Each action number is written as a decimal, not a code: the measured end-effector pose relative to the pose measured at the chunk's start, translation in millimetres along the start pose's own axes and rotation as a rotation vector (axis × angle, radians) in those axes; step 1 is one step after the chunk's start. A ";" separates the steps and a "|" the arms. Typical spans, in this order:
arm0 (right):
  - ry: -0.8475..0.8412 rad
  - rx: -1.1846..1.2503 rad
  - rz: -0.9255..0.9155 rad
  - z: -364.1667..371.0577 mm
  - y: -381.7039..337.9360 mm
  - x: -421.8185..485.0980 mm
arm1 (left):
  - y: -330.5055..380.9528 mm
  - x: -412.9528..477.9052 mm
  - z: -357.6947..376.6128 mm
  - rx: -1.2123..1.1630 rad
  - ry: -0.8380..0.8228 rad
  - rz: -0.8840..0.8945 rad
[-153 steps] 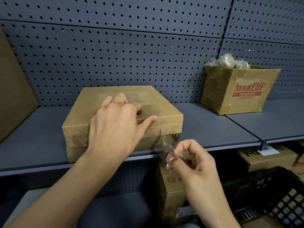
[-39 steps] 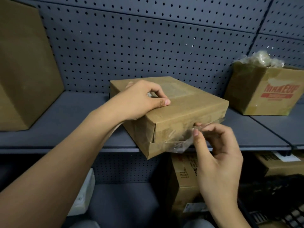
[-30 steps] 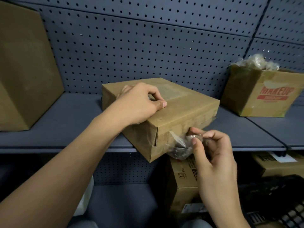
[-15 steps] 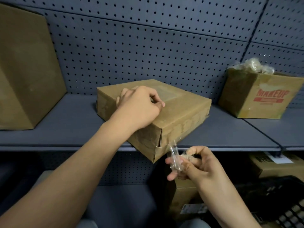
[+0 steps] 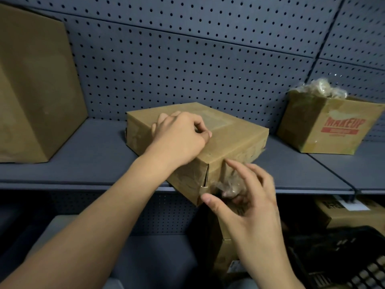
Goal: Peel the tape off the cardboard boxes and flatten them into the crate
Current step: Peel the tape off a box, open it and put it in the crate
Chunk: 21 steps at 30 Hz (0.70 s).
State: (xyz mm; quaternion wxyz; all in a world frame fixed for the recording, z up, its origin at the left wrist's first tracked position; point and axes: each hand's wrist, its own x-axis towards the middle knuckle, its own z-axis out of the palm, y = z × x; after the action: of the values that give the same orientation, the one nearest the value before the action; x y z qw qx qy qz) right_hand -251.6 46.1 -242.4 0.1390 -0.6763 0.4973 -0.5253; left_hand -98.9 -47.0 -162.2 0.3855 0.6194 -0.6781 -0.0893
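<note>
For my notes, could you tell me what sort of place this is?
Probably a shop stockroom or storage area: grey metal shelving with a pegboard back, cardboard boxes on the shelves, and a black plastic crate below.

Both forearms are bare, no sleeves; left hand (image 5: 179,140) and right hand (image 5: 248,207) wear no gloves, rings or watch.
</note>
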 end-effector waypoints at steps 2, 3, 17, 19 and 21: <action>0.046 -0.009 -0.026 3.0 1.3 2.2 | -0.3 -0.3 0.4 0.011 0.006 0.001; 0.068 -0.020 -0.059 2.9 3.0 3.1 | -0.4 -0.6 0.6 0.018 0.012 0.003; 0.186 0.052 -0.042 -3.9 21.2 11.0 | 2.0 -3.4 -12.4 0.131 -0.036 -0.022; 0.208 0.055 -0.037 -4.3 24.0 16.6 | 3.7 -0.1 -20.0 0.127 -0.106 -0.024; 0.229 0.091 -0.011 -6.2 30.2 24.6 | 6.8 3.4 -27.0 0.079 -0.122 0.005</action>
State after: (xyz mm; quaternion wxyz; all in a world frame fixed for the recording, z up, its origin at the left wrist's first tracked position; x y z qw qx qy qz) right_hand -273.9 13.9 -247.2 0.1087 -0.6077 0.4818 -0.6219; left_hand -86.8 -39.0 -138.2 0.3190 0.6258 -0.7048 -0.0991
